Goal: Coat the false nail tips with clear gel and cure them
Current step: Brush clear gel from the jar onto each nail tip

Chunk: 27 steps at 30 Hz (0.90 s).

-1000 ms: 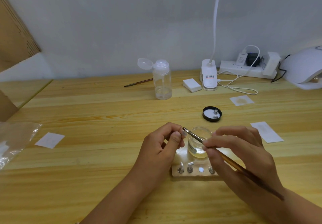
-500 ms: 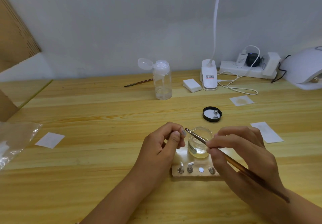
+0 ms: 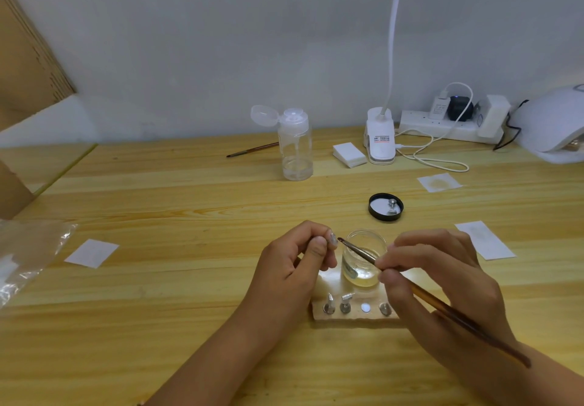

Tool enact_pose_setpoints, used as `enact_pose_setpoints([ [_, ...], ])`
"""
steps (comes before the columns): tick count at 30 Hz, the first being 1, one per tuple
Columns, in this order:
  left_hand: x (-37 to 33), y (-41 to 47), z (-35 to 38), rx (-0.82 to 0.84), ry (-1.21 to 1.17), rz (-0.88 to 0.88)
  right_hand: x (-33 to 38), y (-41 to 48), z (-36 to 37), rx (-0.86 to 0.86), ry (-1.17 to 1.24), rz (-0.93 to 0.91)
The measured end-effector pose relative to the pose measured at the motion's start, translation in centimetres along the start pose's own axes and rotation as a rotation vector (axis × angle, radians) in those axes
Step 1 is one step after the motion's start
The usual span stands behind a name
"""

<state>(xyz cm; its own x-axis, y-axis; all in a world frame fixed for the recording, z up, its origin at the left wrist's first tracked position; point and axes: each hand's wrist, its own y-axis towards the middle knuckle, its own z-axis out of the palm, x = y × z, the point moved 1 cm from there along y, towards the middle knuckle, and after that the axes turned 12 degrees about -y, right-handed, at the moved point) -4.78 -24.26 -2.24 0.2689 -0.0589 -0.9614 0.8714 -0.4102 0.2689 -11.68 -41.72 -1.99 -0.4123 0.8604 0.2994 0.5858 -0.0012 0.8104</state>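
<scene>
Left hand (image 3: 290,266) pinches the nail tip (image 3: 332,237); right hand (image 3: 442,279) grips the brush (image 3: 358,250), its bristles drawn slightly rightward.

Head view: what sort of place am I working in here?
Probably a small nail-art workstation, home or studio: a white nail curing lamp at the right edge, an open jar of clear gel, and a gel brush at a false nail tip.
</scene>
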Motion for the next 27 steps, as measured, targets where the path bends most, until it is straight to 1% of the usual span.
enact_pose_setpoints([
  [7,0.04,0.02,-0.04,-0.01,-0.023,-0.009,0.01,-0.14,0.03,0.026,0.026,-0.009],
  [16,0.1,0.03,0.03,-0.01,-0.016,-0.004,0.09,-0.04,-0.11,-0.014,0.008,0.019],
  [24,0.14,-0.04,-0.1,-0.032,-0.002,-0.061,0.06,0.01,-0.31,-0.013,0.013,0.009],
  [27,0.12,-0.04,-0.11,-0.046,0.006,-0.055,-0.09,-0.09,-0.28,-0.015,0.018,0.006],
])
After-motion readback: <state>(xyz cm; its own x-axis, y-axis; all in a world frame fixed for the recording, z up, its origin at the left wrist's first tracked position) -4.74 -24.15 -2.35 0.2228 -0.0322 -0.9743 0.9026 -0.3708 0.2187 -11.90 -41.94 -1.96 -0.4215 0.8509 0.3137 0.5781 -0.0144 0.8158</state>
